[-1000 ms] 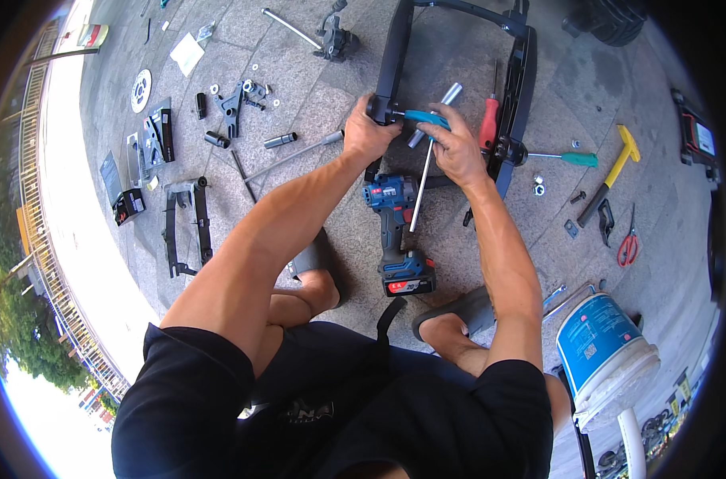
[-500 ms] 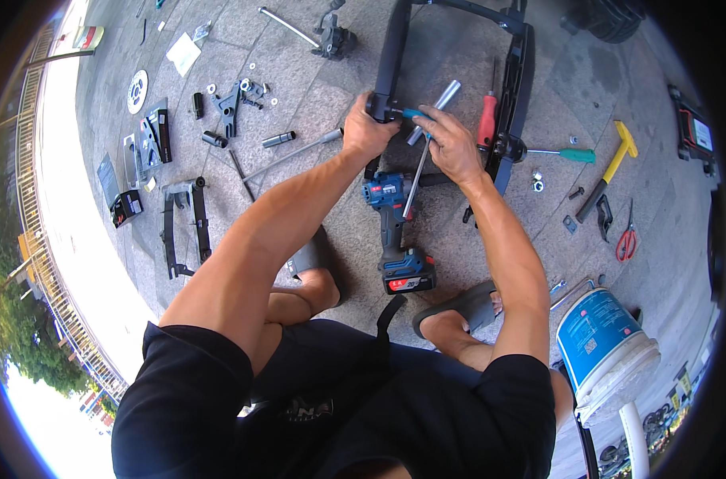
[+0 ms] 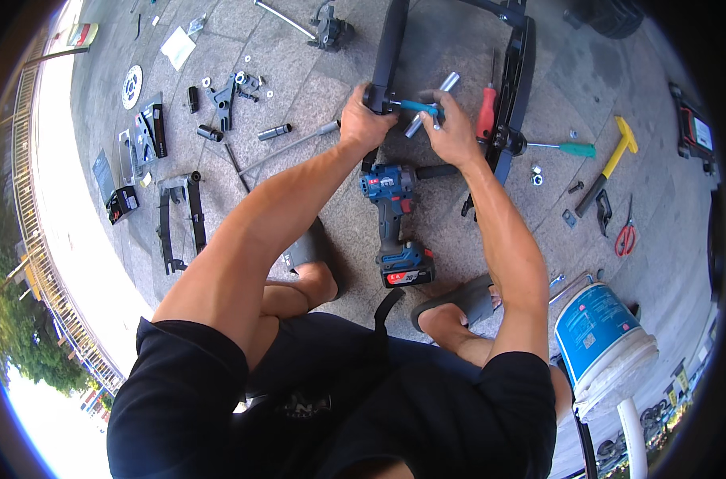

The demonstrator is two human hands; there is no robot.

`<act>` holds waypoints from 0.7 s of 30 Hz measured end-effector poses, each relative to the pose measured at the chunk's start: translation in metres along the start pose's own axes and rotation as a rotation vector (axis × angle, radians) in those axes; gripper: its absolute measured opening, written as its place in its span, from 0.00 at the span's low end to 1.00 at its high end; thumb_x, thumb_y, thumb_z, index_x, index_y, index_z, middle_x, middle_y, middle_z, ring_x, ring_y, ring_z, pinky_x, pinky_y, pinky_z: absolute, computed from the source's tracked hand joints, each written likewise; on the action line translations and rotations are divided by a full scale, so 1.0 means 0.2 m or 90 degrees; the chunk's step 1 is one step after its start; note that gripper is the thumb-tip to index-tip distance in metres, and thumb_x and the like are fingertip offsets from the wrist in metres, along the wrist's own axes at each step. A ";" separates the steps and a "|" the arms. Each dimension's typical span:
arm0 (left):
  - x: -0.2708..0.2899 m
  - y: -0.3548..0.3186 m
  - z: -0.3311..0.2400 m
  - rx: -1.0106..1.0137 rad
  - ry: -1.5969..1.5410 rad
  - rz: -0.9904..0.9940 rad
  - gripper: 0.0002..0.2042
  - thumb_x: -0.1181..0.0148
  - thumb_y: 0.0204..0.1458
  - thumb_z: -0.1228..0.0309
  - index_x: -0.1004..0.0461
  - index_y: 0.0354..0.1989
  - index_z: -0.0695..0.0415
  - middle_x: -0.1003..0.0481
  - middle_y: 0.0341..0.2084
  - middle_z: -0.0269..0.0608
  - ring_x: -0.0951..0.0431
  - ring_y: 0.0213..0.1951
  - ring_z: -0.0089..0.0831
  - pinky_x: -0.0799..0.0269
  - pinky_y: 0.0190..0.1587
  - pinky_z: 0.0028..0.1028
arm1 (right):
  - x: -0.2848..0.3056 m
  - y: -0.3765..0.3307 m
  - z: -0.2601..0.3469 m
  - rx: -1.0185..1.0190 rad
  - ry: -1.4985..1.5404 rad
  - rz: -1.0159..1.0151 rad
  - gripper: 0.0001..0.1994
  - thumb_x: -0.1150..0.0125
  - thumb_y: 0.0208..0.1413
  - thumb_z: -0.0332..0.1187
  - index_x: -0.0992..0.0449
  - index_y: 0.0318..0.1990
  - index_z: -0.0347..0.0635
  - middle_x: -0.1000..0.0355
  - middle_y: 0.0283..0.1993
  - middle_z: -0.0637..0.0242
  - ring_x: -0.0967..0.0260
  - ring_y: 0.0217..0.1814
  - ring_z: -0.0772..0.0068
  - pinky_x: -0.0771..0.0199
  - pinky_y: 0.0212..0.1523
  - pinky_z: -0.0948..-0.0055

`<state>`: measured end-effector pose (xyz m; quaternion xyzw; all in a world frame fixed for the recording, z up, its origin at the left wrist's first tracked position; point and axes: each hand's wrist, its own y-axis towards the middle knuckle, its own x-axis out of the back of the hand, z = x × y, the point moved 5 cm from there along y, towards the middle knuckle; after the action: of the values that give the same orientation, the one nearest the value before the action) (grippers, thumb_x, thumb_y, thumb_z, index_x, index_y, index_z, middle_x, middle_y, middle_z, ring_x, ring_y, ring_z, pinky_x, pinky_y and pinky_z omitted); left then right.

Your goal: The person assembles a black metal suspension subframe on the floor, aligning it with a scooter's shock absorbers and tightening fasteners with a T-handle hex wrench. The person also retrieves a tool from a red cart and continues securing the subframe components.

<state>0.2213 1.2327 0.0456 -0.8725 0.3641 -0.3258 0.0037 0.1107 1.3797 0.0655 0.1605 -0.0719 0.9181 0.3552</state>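
Observation:
My left hand (image 3: pixel 364 121) is wrapped round the lower end of the left arm of a black metal frame (image 3: pixel 390 48). At that end sits a blue-sleeved wrench (image 3: pixel 417 106), its bare metal tip by my right fingers. My right hand (image 3: pixel 452 134) is closed on the wrench, fingers bent round its outer end. Behind that hand a shiny metal tube (image 3: pixel 449 83) lies slantwise on the paving, partly hidden. A red-handled screwdriver (image 3: pixel 487 116) rests against the frame's right arm (image 3: pixel 522 72). Below my hands a blue cordless power tool (image 3: pixel 391 188) lies on the ground.
To the left lie a smaller black frame (image 3: pixel 197 211), black sockets (image 3: pixel 275 132), a bracket (image 3: pixel 223 104) and a brake disc (image 3: pixel 132 86). To the right are a green-handled screwdriver (image 3: pixel 577 149), a yellow hammer (image 3: pixel 622 144), red scissors (image 3: pixel 626 238) and a blue-white bucket (image 3: pixel 598 327).
The wrench has turned: its long metal shaft, which pointed down toward the power tool, now shows only a short end by my right fingers. My left hand stays on the frame.

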 end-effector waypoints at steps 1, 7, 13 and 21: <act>0.00 0.00 -0.01 -0.004 -0.002 0.001 0.29 0.28 0.34 0.69 0.30 0.49 0.57 0.23 0.40 0.49 0.22 0.45 0.43 0.28 0.49 0.34 | 0.00 -0.01 0.01 0.048 -0.046 -0.017 0.15 0.45 0.57 0.27 0.31 0.52 0.38 0.28 0.44 0.52 0.30 0.50 0.53 0.31 0.52 0.63; 0.01 -0.01 -0.02 0.001 0.022 -0.002 0.30 0.26 0.35 0.68 0.31 0.50 0.57 0.22 0.40 0.45 0.22 0.44 0.37 0.28 0.48 0.32 | -0.06 -0.04 0.01 0.134 -0.233 -0.099 0.15 0.46 0.54 0.25 0.35 0.50 0.36 0.31 0.47 0.49 0.36 0.55 0.45 0.32 0.51 0.56; 0.00 -0.01 -0.01 0.004 0.023 -0.009 0.29 0.27 0.36 0.67 0.31 0.50 0.58 0.22 0.39 0.45 0.21 0.43 0.38 0.28 0.48 0.32 | -0.05 0.04 0.03 -0.072 -0.223 -0.060 0.16 0.51 0.61 0.36 0.37 0.50 0.31 0.27 0.38 0.38 0.29 0.40 0.34 0.30 0.41 0.46; 0.00 -0.01 0.00 -0.008 0.028 -0.001 0.27 0.28 0.36 0.67 0.30 0.48 0.57 0.22 0.39 0.44 0.22 0.43 0.37 0.28 0.48 0.32 | -0.03 0.14 -0.01 -0.143 -0.259 -0.020 0.18 0.55 0.63 0.41 0.34 0.42 0.28 0.27 0.37 0.34 0.29 0.42 0.33 0.30 0.44 0.46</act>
<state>0.2220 1.2334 0.0461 -0.8655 0.3652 -0.3426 -0.0103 0.0953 1.3561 0.0610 0.3027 -0.2415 0.8475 0.3631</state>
